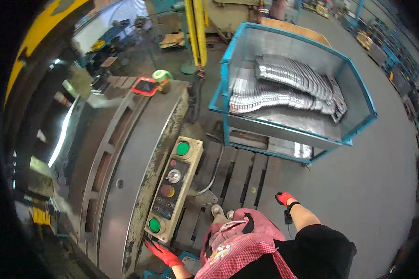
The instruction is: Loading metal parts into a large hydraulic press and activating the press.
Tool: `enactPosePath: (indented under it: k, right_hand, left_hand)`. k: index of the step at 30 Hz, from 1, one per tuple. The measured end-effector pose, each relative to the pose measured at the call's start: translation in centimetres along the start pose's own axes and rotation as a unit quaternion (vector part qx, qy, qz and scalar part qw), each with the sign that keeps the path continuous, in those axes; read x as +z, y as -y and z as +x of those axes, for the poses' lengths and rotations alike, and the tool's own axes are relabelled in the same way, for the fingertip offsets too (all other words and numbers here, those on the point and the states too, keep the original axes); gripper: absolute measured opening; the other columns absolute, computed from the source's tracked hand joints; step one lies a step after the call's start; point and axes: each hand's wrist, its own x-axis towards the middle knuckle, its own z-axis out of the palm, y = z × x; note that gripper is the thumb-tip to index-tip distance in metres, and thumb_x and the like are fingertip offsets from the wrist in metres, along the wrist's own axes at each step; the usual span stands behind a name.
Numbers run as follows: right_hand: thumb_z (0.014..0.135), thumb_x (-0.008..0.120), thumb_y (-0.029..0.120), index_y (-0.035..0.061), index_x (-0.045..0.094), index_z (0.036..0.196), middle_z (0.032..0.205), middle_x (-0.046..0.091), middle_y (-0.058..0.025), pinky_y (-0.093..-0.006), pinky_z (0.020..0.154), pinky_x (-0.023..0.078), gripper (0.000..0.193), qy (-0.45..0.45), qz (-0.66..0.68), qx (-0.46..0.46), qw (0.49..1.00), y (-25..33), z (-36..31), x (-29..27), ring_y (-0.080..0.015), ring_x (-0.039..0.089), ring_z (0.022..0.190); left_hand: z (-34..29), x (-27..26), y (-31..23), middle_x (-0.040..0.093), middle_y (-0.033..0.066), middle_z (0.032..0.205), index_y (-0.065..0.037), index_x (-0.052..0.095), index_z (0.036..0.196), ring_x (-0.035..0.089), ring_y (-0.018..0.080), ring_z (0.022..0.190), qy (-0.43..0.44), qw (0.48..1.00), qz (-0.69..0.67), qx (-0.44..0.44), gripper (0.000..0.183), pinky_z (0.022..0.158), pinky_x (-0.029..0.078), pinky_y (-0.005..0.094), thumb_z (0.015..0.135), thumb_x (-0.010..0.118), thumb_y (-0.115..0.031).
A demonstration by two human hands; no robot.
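My left hand (164, 254), in a red glove with dark fingertips, reaches along the press bed's edge beside the lower end of a control box. Its fingers are stretched out, close below the lower green button (154, 225), and it holds nothing that I can see. The cream control box (176, 186) also carries an upper green button (183, 148), a red knob (167, 190) and several small switches. My right hand (285, 198), gloved in red, hangs over the grey floor at my right side. Its fingers look curled in, with no object showing in them.
Ahead on the right stands a blue-framed metal bin (288, 128) with stacked ribbed metal parts (293, 86). The press bed (135, 172) fills the left; a red-cased device (145, 87) and a green tape roll (162, 76) lie at its far end. Slatted decking (237, 179) is underfoot.
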Motion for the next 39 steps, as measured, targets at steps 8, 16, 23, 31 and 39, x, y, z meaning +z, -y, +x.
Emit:
enactPosePath:
  k: [8, 16, 23, 31, 39]
  right_hand:
    - [0.086, 0.041, 0.044, 0.0086, 0.054, 0.118, 0.123, 0.054, -0.0133, -0.0396, 0.095, 0.037, 0.05, 0.09, 0.037, 0.123, 0.988, -2.1, -6.6, 4.9, -0.0321, 0.048, 0.116]
    - [0.086, 0.047, 0.043, 0.0067, 0.055, 0.118, 0.111, 0.061, -0.0134, -0.0346, 0.083, 0.045, 0.049, -0.005, 0.296, 0.075, 0.952, -0.5, -3.5, 5.2, -0.0286, 0.057, 0.099]
    - [0.084, 0.05, 0.042, 0.0064, 0.059, 0.112, 0.093, 0.065, -0.0091, -0.0321, 0.07, 0.046, 0.046, -0.052, 0.311, 0.133, 0.94, -2.2, 0.0, 2.1, -0.0167, 0.058, 0.078]
    - [0.082, 0.053, 0.041, 0.0068, 0.058, 0.115, 0.112, 0.06, -0.0159, -0.038, 0.089, 0.043, 0.047, -0.057, 0.293, 0.16, 0.941, -3.8, 5.9, -9.4, -0.0324, 0.054, 0.107]
    - [0.086, 0.053, 0.034, 0.0061, 0.053, 0.121, 0.107, 0.063, -0.0113, -0.0294, 0.082, 0.044, 0.045, 0.002, 0.371, 0.071, 0.926, 8.1, 16.9, -30.8, -0.0207, 0.058, 0.093]
  left_hand:
    - [10.4, 10.4, -9.0, 0.029, 0.0174, 0.142, 0.0, 0.033, 0.135, 0.025, 0.0287, 0.132, 0.103, 0.987, -0.078, 0.098, 0.044, 0.109, 0.018, 0.0385, 0.096, 0.037, -0.019]
    - [14.0, 18.3, -12.0, 0.028, 0.0172, 0.143, 0.001, 0.03, 0.136, 0.024, 0.0285, 0.133, 0.225, 0.957, -0.124, 0.139, 0.049, 0.109, 0.017, 0.0384, 0.097, 0.035, -0.027]
    - [13.4, 28.6, -20.5, 0.025, 0.0167, 0.144, 0.0, 0.026, 0.138, 0.02, 0.029, 0.135, 0.315, 0.918, -0.121, 0.206, 0.05, 0.11, 0.014, 0.0393, 0.096, 0.037, -0.025]
    - [7.6, 44.7, -33.9, 0.03, 0.0151, 0.141, -0.002, 0.031, 0.136, 0.024, 0.0301, 0.132, 0.419, 0.866, -0.113, 0.247, 0.049, 0.109, 0.016, 0.0385, 0.092, 0.043, -0.019]
    - [4.7, 57.4, -44.5, 0.035, 0.0168, 0.138, -0.003, 0.033, 0.135, 0.03, 0.03, 0.129, 0.535, 0.801, -0.115, 0.242, 0.051, 0.107, 0.023, 0.0364, 0.092, 0.046, -0.025]
